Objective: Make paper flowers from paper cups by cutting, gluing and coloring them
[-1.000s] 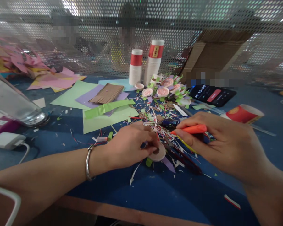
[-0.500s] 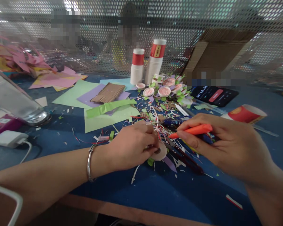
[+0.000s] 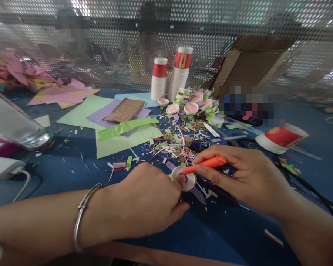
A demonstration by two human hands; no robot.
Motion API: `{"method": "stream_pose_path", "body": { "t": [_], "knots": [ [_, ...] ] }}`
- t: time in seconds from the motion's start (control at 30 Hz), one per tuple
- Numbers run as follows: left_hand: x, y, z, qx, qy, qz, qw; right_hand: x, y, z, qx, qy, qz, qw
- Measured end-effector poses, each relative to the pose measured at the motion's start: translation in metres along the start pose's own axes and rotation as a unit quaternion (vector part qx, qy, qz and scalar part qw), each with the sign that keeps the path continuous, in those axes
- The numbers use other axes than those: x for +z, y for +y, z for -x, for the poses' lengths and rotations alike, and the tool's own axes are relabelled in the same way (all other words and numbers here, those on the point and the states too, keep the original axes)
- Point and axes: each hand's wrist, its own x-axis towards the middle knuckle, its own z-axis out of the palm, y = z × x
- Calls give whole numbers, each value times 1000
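My left hand [image 3: 148, 199] is closed around a small white paper disc [image 3: 184, 180], pinching its left edge just above the blue table [image 3: 166, 229]. My right hand [image 3: 240, 177] grips an orange pointed tool [image 3: 207, 163] whose tip touches the top of the disc. A silver bangle [image 3: 83, 212] sits on my left wrist. Paper scraps [image 3: 174, 146] in red, white and green lie scattered right behind both hands.
Two stacks of red-and-white paper cups [image 3: 170, 75] stand at the back, with finished paper flowers [image 3: 194, 105] before them. A cup [image 3: 280, 138] lies tipped at right. Green and purple sheets [image 3: 111, 125] lie left of centre, a clear container [image 3: 12, 122] far left, cardboard [image 3: 252, 61] behind.
My left hand has pulled toward me and turned, still on the disc. My right hand has brought the orange tool's tip down and left onto the disc.
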Motion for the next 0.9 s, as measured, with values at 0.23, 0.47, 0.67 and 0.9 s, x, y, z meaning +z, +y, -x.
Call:
{"method": "stream_pose_path", "body": {
  "t": [0.23, 0.47, 0.67, 0.9],
  "knots": [
    [3, 1, 1, 7, -8, -3, 1000, 0, 2, 0, -9, 2, 8, 1000],
    [1, 2, 0, -3, -15, 0, 1000, 0, 4, 1, -40, 9, 18, 999],
    [0, 2, 0, -1, -22, -9, 1000, -3, 4, 1, -53, 7, 39, 998],
    [1, 1, 0, -2, -29, 9, 1000, -5, 2, 2, -52, -5, 48, 998]
  ]
}}
